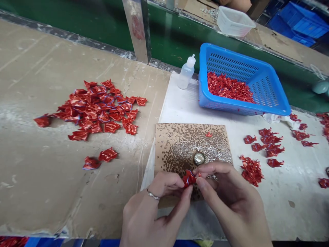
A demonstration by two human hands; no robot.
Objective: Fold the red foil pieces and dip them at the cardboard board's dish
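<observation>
Just over the near edge of a spotted cardboard sheet point(164, 154), my left hand point(151, 209) pinches a glossy red plastic piece point(188, 179) with blue edging between thumb and forefinger. My right hand point(233, 199) is closed in a pinch at the piece's right side, where a bit of red shows at the fingertips. Whether that bit is a separate small part, I cannot tell. A small round metal cup point(199, 158) rests on the wet-looking cardboard beyond my fingers. Farther back on the sheet lies a tiny red part point(208, 134).
A heap of red pieces point(95, 109) lies at left, with two loose ones nearer. The blue basket point(244, 109) holds many small red parts. Beside it stands a squeeze bottle point(186, 73). At right are a small red pile point(251, 171) and several red pieces point(271, 139).
</observation>
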